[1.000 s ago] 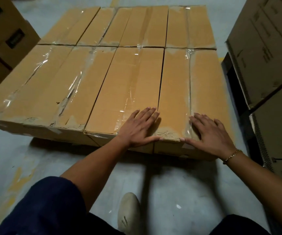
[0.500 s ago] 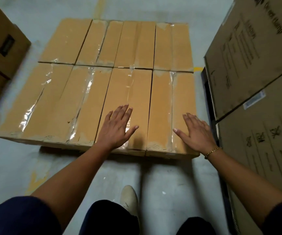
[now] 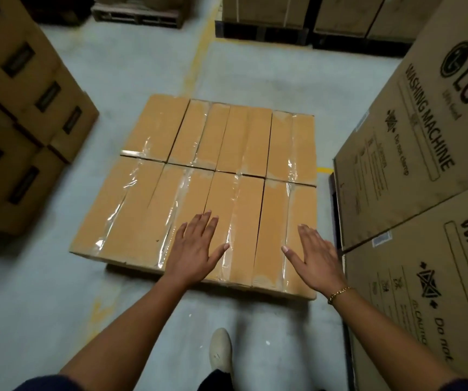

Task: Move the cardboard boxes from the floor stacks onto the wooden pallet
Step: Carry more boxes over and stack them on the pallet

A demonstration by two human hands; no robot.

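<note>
Cardboard boxes, tan, oblong and sealed with clear glossy tape, form a flat block low over the grey concrete floor at the centre of our view. We count two rows of four, set side by side with their edges touching. What carries them is hidden beneath them.

Nearest to us, a pale beige shoe stands on the floor between two bare forearms with dark blue sleeves.

Our left hand is palm down with fingers straight and spread, over the seam between the second and third boxes of the near row. Our right hand has a thin gold chain bracelet at its wrist. It is likewise flat and spread, over the rightmost box of that row. Neither hand holds anything. We cannot tell whether the palms touch the tape.

To the right, just beside the block, stand two large brown cartons printed "WASHING MACHINE", one on the other. To the left, well apart, is a stack of darker brown cartons with black labels.

Farther off, a worn yellow floor line runs towards loaded dark wooden pallets.
</note>
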